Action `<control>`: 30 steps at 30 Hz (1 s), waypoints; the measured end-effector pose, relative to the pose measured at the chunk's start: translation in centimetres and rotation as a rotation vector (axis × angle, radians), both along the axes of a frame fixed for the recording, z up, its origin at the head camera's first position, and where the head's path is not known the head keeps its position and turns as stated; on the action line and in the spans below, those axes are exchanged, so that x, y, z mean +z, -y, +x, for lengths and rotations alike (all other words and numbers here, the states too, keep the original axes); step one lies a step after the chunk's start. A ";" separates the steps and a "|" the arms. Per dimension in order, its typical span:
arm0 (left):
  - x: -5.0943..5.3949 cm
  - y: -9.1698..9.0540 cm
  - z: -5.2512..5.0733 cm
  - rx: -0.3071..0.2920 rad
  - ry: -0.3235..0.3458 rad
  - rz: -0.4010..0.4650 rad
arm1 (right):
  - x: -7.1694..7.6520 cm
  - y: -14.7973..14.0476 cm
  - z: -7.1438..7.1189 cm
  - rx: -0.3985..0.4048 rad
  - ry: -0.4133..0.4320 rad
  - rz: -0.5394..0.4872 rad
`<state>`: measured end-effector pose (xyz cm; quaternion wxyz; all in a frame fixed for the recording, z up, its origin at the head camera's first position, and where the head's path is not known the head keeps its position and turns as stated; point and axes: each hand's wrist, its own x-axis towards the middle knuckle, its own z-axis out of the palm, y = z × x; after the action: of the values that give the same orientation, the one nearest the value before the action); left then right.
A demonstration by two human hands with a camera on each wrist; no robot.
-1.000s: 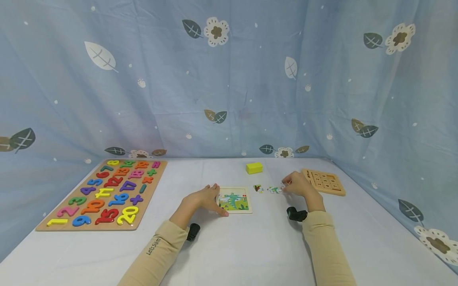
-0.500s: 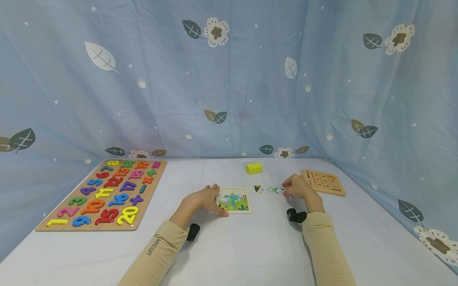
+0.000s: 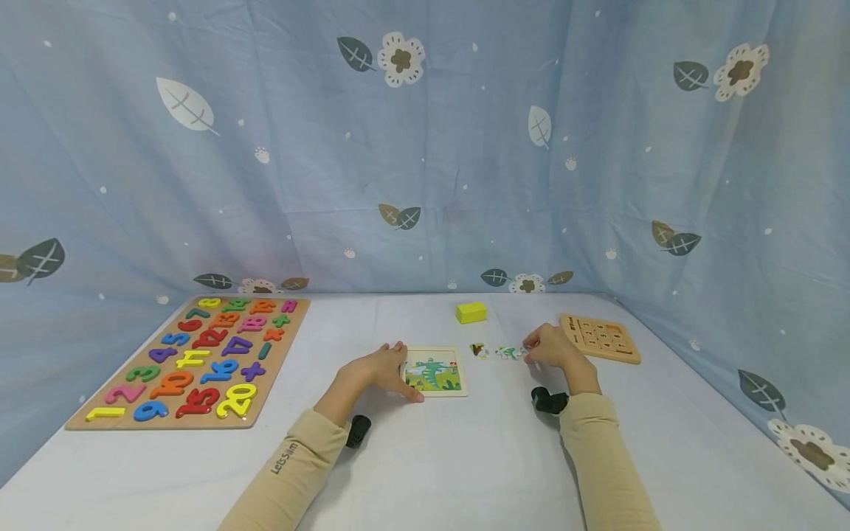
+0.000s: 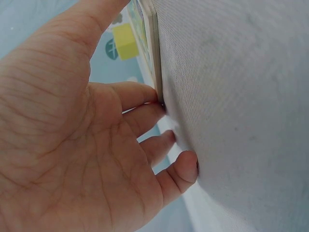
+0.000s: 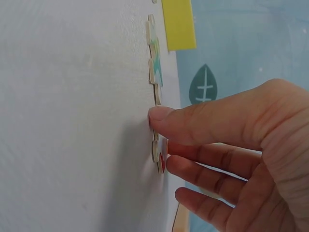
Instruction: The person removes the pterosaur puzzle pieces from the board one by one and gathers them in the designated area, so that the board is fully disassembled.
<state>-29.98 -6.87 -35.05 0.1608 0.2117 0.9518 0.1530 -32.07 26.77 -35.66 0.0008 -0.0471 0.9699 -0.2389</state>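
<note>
A framed dinosaur puzzle (image 3: 433,372) lies flat at mid-table. My left hand (image 3: 378,372) is at its left side, thumb by the near corner and fingers spread toward the far corner; in the left wrist view, fingertips touch the puzzle frame's edge (image 4: 155,58). My right hand (image 3: 554,350) pinches a small puzzle piece at the right end of a joined strip (image 3: 508,353). Seen from the right wrist, the thumb presses the near edge of the strip (image 5: 155,63), with other fingers behind it. A loose brown-and-yellow piece (image 3: 479,351) lies between the frame and the strip.
A yellow block (image 3: 471,313) stands behind the pieces. A wooden number board (image 3: 607,341) lies right of my right hand. A large board of coloured numbers (image 3: 267,383) lies at the left. A patterned blue curtain (image 3: 451,169) hangs behind the table.
My right hand has moved very slightly down and toward the strip, and the strip's right end has shifted a little. The left hand and the frame stay put.
</note>
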 end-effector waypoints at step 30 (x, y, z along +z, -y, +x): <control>0.0 0.0 0.0 0.013 0.001 0.004 | 2.0 2.0 0.4 0.129 -0.076 -0.075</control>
<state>-29.97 -6.84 -35.10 0.1597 0.2059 0.9528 0.1559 -31.70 24.78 -33.67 -0.0226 -0.1186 0.9545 -0.2727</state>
